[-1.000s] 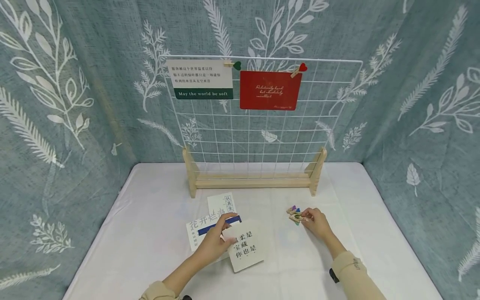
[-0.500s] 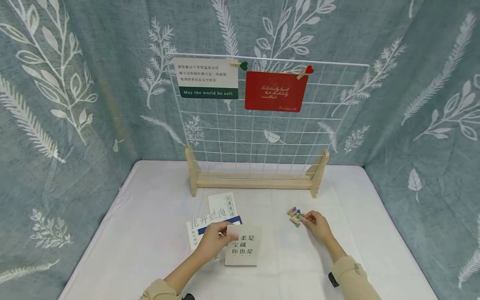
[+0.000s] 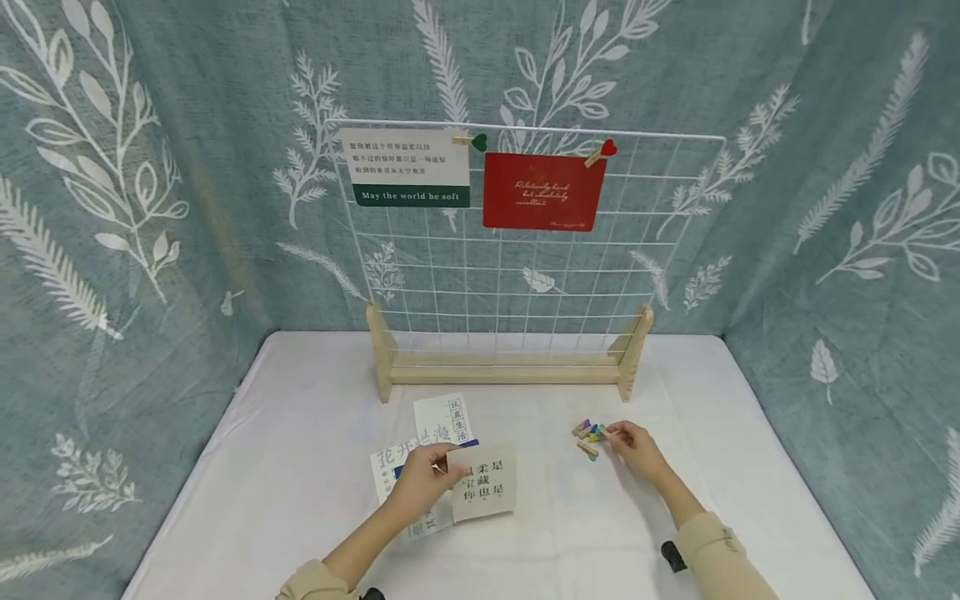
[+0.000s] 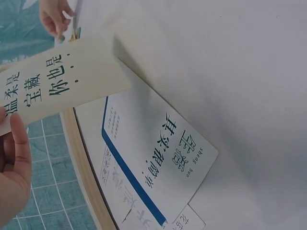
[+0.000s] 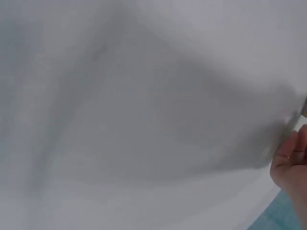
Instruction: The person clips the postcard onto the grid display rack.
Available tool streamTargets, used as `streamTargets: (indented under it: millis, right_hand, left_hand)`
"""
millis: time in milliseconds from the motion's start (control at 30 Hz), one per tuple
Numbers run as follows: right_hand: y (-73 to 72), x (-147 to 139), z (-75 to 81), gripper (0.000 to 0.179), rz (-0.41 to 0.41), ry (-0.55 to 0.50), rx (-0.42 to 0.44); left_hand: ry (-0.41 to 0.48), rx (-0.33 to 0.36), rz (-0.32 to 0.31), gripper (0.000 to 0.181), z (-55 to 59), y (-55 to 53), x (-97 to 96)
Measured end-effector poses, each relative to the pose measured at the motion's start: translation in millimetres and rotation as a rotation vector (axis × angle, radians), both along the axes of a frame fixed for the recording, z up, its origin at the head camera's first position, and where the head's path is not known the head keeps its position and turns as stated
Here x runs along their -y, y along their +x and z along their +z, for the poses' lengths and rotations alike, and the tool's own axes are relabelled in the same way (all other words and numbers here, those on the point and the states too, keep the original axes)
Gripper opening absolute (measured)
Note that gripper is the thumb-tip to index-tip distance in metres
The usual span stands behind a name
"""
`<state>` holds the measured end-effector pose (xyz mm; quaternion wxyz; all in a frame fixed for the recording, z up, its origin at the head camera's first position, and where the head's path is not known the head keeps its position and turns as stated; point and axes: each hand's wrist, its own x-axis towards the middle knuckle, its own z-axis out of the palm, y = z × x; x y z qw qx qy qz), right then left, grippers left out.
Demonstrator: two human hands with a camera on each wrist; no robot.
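My left hand pinches a cream card with dark Chinese characters by its left edge, thumb on the front. In the left wrist view this card is raised over a white card with a blue stripe. My right hand is at the small pile of wooden clothespins, thumb and fingers pinching one clothespin at the pile's right side. Another clothespin with a green end lies slightly nearer me. Only part of the right hand shows in the right wrist view.
Behind the hands stands a white wire grid on a wooden base. A white-and-green card and a red card hang on it by heart clothespins. More cards lie overlapping beneath the left hand.
The cream card has turned and tilted in my left hand and risen slightly. At the pile, my right fingers have shifted a little, and the green-ended clothespin now lies apart from the others.
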<state>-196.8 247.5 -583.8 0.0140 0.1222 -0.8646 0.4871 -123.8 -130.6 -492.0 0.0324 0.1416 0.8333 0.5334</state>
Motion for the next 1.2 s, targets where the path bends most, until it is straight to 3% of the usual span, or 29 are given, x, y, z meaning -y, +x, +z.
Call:
streamTargets:
  millis: [67, 167, 300, 367, 467, 633, 733, 933, 1200]
  right_hand:
    - [-23.0, -17.5, -25.9, 0.033, 0.107, -0.071, -0.097]
    - [-52.4, -33.4, -50.1, 0.038, 0.147, -0.083, -0.107]
    - [-71.1, -36.3, -58.5, 0.035, 0.113, -0.089, -0.070]
    - [-75.9, -35.3, -60.4, 0.029, 0.112, -0.116, -0.119]
    - [-64.2, -22.3, -35.0, 0.025, 0.122, -0.166, -0.155]
    - [-18.1, 17.4, 47.4, 0.030, 0.029, -0.108, 0.006]
    - [-8.5, 28.6, 68.5, 0.031, -0.020, -0.086, 0.060]
    - [0.7, 39.0, 87.3, 0.031, -0.075, -0.180, 0.108]
    - [0.7, 44.1, 80.9, 0.037, -0.245, -0.321, 0.122]
  left_hand:
    - [-0.013, 0.011, 0.011, 0.022, 3.3, -2.3, -0.2]
    - [-0.016, -0.002, 0.017, 0.021, 8.7, -4.7, 0.5]
    - [-0.020, 0.000, 0.026, 0.021, 13.9, -8.0, 1.4]
    - [-0.015, -0.006, 0.030, 0.021, 15.8, -11.1, 0.9]
    - [0.009, -0.014, 0.032, 0.021, 19.7, -15.5, 0.1]
    - [0.040, -0.026, 0.012, 0.021, 26.4, -19.4, 0.4]
    - [0.047, -0.035, 0.010, 0.022, 31.1, -22.1, -0.1]
    - [0.083, -0.054, 0.036, 0.025, 41.5, -30.0, -4.7]
    - [0.093, -0.031, 0.120, 0.023, 51.2, -33.0, -14.1]
